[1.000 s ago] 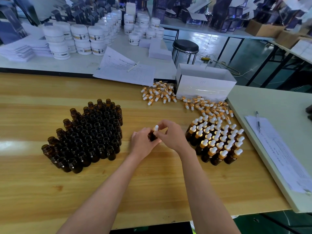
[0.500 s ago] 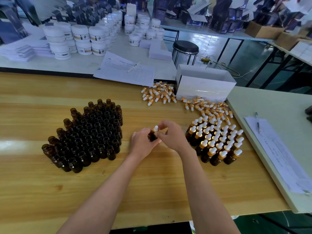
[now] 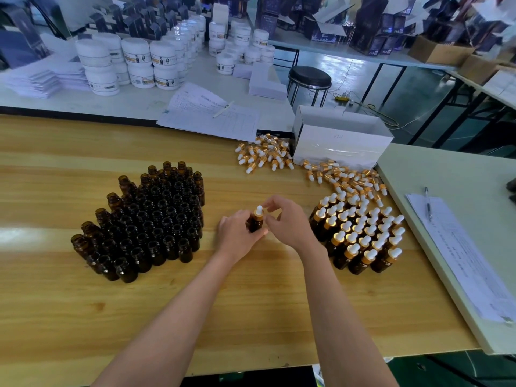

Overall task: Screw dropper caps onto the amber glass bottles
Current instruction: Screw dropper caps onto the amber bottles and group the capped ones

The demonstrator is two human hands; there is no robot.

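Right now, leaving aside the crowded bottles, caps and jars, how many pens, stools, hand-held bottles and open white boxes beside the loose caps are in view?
Pens: 2
Stool: 1
Open white box: 1
Hand-held bottle: 1
Total: 5

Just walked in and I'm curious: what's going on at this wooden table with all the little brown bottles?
A person is capping bottles. The left hand grips one small amber glass bottle while the right hand pinches the white-bulbed gold dropper cap on its neck. Uncapped bottles stand clustered at the left, capped bottles at the right, and loose dropper caps lie heaped beyond.
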